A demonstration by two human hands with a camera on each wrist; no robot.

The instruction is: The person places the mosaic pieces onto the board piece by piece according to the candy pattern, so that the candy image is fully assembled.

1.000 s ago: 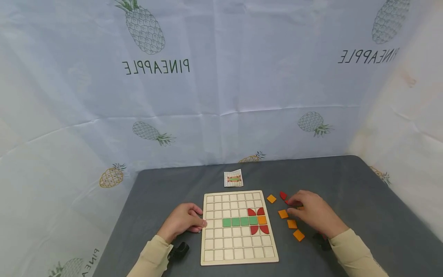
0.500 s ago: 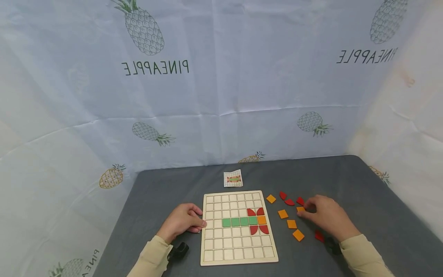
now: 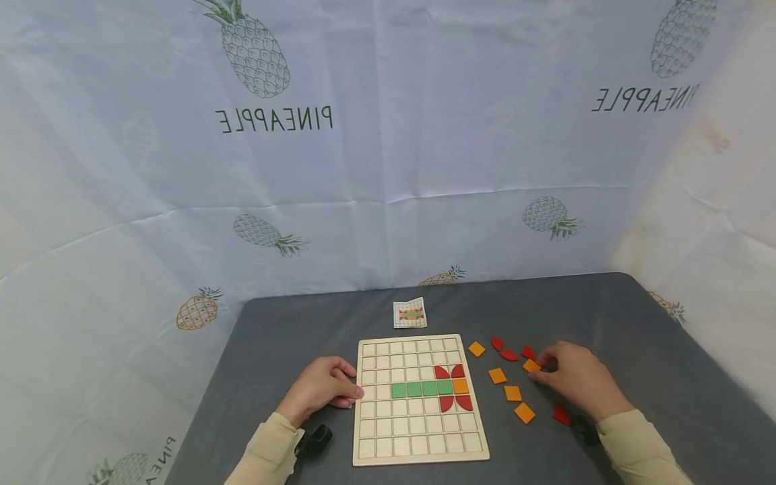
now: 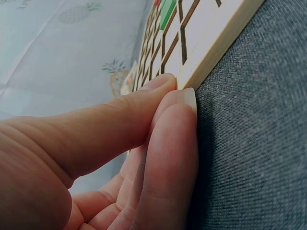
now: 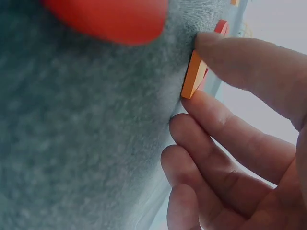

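Observation:
My left hand (image 3: pixel 321 387) pinches the left edge of the wooden grid board (image 3: pixel 400 428), thumb on the rim and fingertips against its side in the left wrist view. On the board are a row of green square tiles (image 3: pixel 414 389), one orange square and several red quarter-round pieces (image 3: pixel 447 403) around it. To the right, my right hand (image 3: pixel 576 374) holds an orange square tile (image 5: pixel 193 76) between thumb and index finger, low at the tabletop. The other fingers of that hand are loosely bent.
Loose orange tiles (image 3: pixel 512 393) and red pieces (image 3: pixel 508 355) lie right of the board. Another red piece (image 3: pixel 561 415) lies near the right wrist. Behind the board is a small pattern card (image 3: pixel 409 313). A pineapple-print cloth (image 3: pixel 388 236) hangs behind the grey table (image 3: pixel 291 323).
My right hand has moved right, off the red pieces, to an orange tile and now pinches it; that tile sits slightly turned. My left hand has stayed at the board.

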